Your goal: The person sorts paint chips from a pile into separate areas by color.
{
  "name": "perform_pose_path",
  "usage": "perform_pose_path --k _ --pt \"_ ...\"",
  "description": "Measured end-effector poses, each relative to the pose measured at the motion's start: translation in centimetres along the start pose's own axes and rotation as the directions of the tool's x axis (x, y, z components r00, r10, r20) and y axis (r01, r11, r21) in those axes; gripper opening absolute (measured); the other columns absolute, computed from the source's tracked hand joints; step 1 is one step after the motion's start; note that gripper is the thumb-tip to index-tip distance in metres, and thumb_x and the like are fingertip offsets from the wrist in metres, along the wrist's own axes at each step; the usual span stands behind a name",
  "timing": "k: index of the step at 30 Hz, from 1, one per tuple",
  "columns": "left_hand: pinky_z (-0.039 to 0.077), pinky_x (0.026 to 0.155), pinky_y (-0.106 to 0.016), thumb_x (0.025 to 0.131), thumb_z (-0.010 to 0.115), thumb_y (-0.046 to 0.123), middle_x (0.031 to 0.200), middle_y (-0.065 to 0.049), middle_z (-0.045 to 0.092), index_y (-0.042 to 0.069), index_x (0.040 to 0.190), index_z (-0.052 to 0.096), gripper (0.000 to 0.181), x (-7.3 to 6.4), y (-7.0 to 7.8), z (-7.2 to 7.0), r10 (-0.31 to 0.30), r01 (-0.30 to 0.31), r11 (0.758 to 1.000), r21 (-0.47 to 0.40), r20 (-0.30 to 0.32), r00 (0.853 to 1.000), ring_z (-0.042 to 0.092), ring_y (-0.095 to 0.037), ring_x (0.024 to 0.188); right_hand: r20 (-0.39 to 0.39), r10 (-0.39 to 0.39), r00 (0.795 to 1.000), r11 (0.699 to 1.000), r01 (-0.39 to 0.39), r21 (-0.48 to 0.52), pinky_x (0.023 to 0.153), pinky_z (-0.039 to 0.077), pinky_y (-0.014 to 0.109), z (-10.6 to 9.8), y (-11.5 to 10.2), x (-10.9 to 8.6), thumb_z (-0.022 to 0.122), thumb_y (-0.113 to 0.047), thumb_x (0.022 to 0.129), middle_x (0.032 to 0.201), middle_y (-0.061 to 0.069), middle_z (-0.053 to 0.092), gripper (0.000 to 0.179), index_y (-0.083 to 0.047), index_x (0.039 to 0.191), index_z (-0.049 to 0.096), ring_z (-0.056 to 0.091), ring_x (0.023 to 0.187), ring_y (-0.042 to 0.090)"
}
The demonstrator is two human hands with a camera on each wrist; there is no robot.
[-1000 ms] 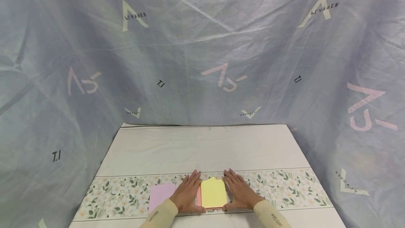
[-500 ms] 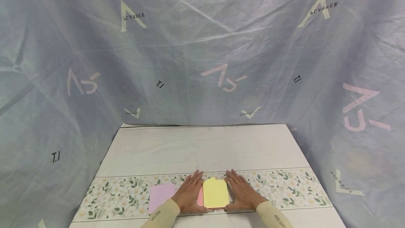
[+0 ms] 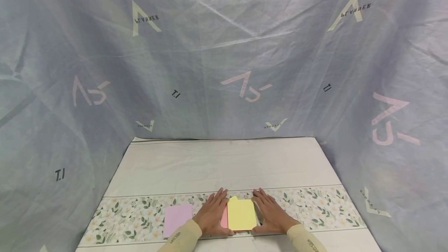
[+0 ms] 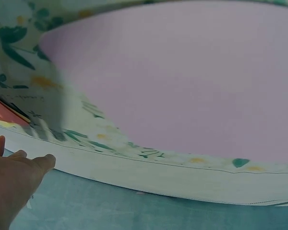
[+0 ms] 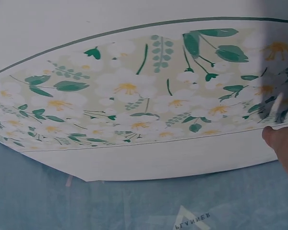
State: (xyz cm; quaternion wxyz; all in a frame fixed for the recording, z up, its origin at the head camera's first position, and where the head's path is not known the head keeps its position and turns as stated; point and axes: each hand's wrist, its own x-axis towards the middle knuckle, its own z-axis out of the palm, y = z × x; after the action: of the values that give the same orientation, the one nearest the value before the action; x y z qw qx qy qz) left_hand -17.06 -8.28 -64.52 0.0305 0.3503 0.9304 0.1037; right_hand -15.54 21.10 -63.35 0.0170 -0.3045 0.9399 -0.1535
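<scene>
A stack of coloured paper sheets lies on the table between both hands. On top is a yellow sheet (image 3: 242,215), with another yellow corner sticking out behind it and a pink sheet (image 3: 224,219) showing along its left side. My left hand (image 3: 213,214) rests along the stack's left edge, fingers extended forward and thumb at the near corner. Along the right edge lies my right hand (image 3: 271,214), its fingers also extended, thumb by the near right corner. In the left wrist view, part of the stack (image 4: 7,112) shows reddish, with dark and yellow edges.
A lilac sheet (image 3: 177,219) lies flat on the table left of my left hand. The table cover (image 3: 224,162) is white with a floral band (image 3: 315,209). Grey-blue printed fabric (image 3: 224,49) hangs behind and at both sides.
Both hands and the stack between them have slid slightly to the right, away from the lilac sheet. The lilac sheet stays in its place on the table.
</scene>
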Motion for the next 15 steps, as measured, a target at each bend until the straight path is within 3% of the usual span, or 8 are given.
perform_pose_path --k 15 --pt "0.025 0.122 -0.048 0.068 0.056 0.089 0.165 -0.012 0.023 0.010 0.151 0.037 0.116 1.1 0.7 0.4 0.010 -0.011 0.999 0.051 0.012 1.000 0.013 -0.027 0.154 -0.019 0.047 0.999 0.999 -0.047 0.001 0.109 0.037 0.063 -0.3 0.4 -1.1 0.065 -0.081 0.070 0.157 0.019 0.036 0.107 -0.005 0.143 0.046 0.027 0.147 0.045"
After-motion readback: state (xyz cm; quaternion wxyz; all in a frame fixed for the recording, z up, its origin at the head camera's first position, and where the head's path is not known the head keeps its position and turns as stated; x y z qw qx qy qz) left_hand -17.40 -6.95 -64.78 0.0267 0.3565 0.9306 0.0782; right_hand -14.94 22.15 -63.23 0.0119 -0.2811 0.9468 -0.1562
